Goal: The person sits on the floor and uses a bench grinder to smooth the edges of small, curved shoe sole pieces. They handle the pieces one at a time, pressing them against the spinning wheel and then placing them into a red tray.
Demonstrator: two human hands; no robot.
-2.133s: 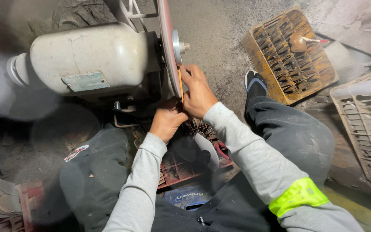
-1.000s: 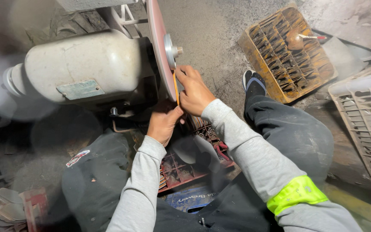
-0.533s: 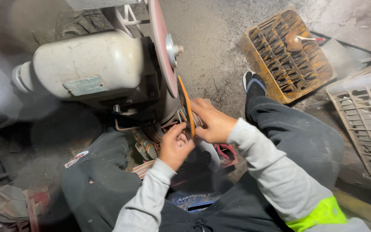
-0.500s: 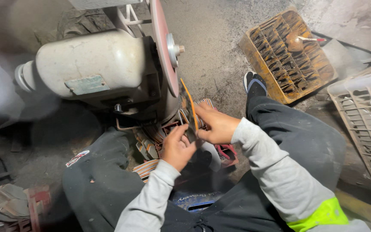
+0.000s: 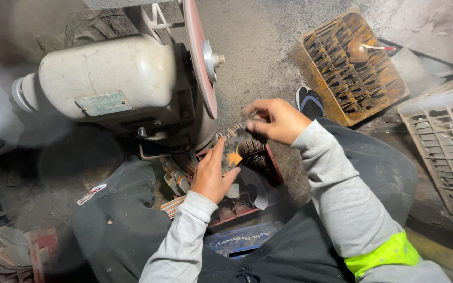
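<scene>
My right hand pinches the upper end of a thin flat piece, which is blurred and shows an orange face. Lower down, my left hand holds the same piece between thumb and fingers. The piece hangs just below and to the right of the reddish grinding disc, apart from it. The disc is mounted on a pale grey motor housing. Under both hands lies a red tray with several similar striped pieces.
A rusty orange crate with a wooden-handled tool stands at the back right. A white plastic crate is at the far right. Flat pieces are stacked at the lower left. A blue box sits between my knees, and my shoe is beside the crate.
The piece was pressed against the disc's edge. Both hands have since drawn it down and to the right, away from the disc and over the red tray.
</scene>
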